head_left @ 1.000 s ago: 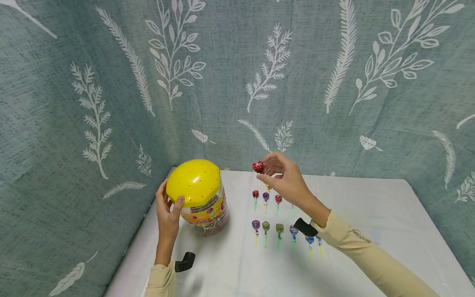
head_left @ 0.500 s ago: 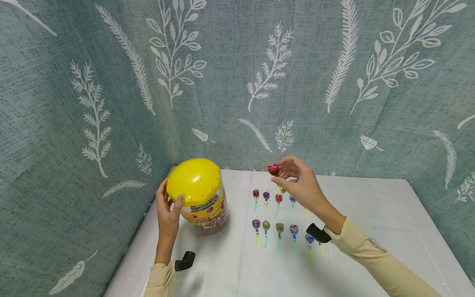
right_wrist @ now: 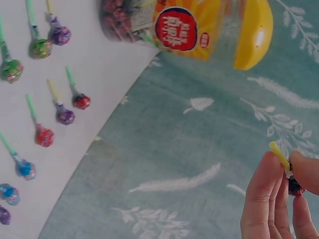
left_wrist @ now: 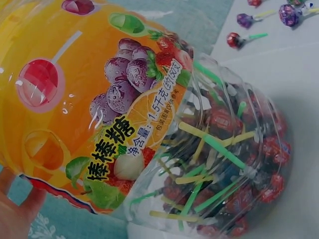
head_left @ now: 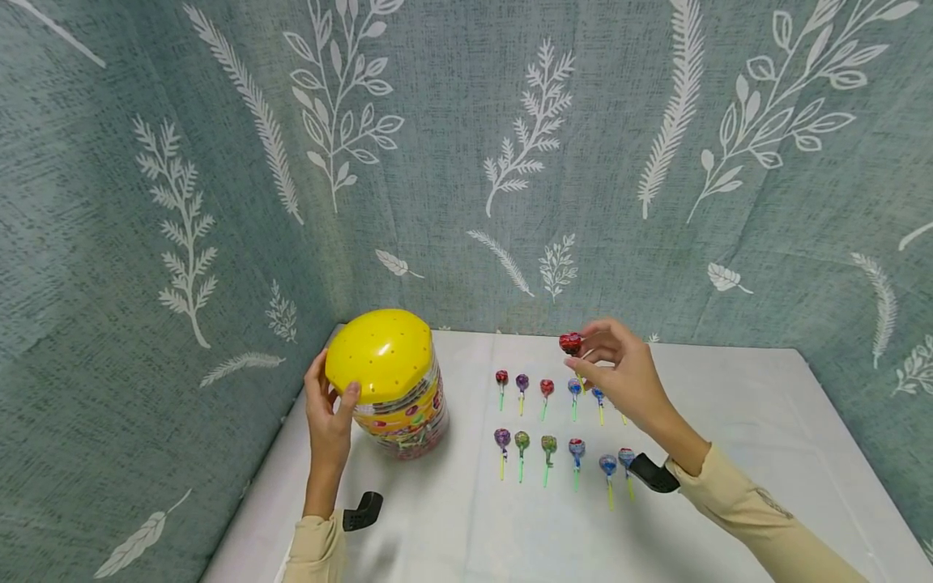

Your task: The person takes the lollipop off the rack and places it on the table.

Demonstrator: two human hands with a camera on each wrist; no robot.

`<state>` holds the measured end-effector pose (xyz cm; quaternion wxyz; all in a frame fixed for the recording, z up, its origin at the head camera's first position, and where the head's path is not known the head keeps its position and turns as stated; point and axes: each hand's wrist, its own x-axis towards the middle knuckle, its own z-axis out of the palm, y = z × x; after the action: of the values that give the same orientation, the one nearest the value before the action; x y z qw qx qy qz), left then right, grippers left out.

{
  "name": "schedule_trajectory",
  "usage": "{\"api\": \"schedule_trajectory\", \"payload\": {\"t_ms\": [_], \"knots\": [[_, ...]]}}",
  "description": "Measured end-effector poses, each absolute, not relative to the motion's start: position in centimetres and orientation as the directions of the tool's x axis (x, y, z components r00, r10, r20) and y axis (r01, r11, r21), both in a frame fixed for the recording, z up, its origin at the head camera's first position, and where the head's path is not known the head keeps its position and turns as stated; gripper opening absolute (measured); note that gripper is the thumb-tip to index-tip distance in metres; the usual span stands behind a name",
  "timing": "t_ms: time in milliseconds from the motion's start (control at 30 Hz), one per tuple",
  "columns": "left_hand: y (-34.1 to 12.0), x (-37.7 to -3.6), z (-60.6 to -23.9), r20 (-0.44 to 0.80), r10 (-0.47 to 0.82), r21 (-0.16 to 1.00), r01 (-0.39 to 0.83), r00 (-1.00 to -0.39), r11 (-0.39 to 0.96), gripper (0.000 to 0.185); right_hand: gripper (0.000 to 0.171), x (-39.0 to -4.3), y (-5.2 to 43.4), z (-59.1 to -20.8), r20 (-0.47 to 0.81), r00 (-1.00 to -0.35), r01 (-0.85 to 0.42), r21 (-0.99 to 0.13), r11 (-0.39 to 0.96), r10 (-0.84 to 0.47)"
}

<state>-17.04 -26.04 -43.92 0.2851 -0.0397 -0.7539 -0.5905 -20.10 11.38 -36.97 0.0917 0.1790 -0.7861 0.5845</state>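
Note:
A clear plastic jar with a yellow lid stands at the left of the table. My left hand holds it near the top, thumb on the lid's edge and fingers round the far side. Lollipops fill the jar's lower part in the left wrist view. My right hand pinches a red-wrapped lollipop in the air, its yellow stick between thumb and fingers. Below it lie two rows of lollipops, with a red one in the back row and a green one in the front row.
White cloth covers the table. Behind and to the left hangs a green-blue curtain with white leaf patterns. Black camera mounts sit at both wrists. The right forearm reaches over the table's right side.
My right hand has moved to the right and slightly down with the red lollipop, from above the left end of the back row. The left hand and the jar have stayed put.

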Motion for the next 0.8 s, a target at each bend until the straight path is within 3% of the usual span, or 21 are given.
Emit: {"api": "schedule_trajectory", "payload": {"t_ms": [433,800], "knots": [[-26.0,-17.1,-43.7,0.483,-0.284,0.863,0.395,-0.828,0.315,0.064,0.034,-20.2,14.9,-41.3,0.308,-0.945,-0.327,-0.903,0.279,-0.111],[-25.9,-17.1,-43.9,0.484,-0.280,0.864,0.402,-0.829,0.303,0.064,0.035,-18.9,17.6,-45.2,0.182,-0.983,-0.179,-0.928,0.326,-0.021]]}}
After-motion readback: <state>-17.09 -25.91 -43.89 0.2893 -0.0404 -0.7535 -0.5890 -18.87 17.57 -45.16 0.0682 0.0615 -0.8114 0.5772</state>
